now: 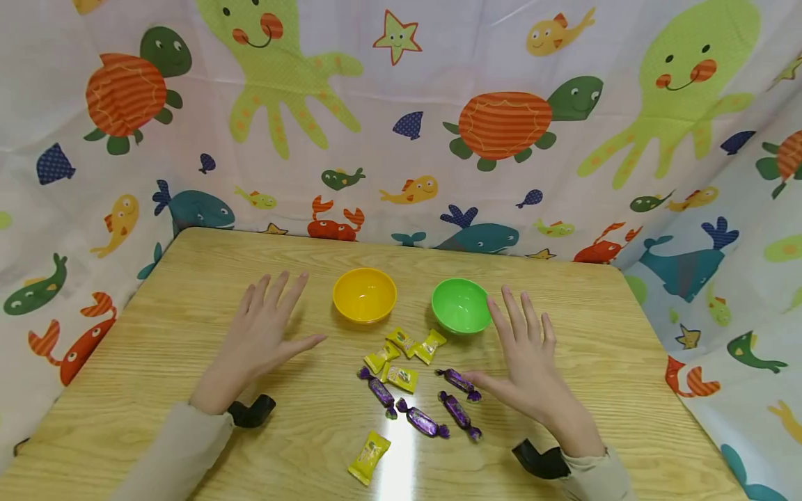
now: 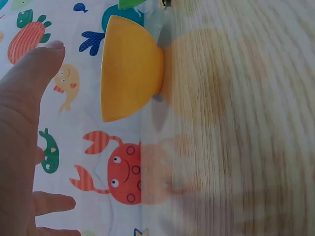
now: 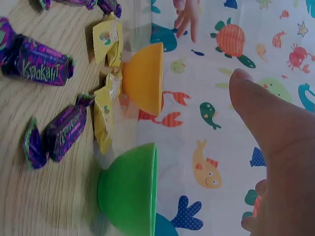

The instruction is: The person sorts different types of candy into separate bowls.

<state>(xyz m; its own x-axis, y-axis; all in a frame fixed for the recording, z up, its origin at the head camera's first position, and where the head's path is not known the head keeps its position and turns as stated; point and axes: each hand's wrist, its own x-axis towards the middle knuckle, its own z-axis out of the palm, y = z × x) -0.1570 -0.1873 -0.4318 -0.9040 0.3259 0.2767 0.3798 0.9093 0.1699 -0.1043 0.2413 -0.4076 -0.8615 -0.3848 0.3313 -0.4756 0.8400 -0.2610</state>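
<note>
My left hand [image 1: 260, 341] hovers over the left part of the table, fingers straight and spread, holding nothing. To its right stands a yellow-orange bowl [image 1: 365, 296]. My right hand [image 1: 525, 362] is also spread and holds nothing, close to the right side of a green bowl [image 1: 461, 307]. Both bowls look empty. In front of them lie several yellow-wrapped candies [image 1: 401, 378] and several purple-wrapped candies [image 1: 423, 422]. One purple candy [image 1: 459, 380] is by my right thumb in the head view. A single yellow candy [image 1: 370, 457] lies nearer the front edge.
The wooden table [image 1: 301, 445] ends at the back against a curtain [image 1: 388, 76] printed with sea animals, which also hangs on both sides. A black strap [image 1: 252, 411] is on the left wrist, another black strap [image 1: 541, 460] on the right.
</note>
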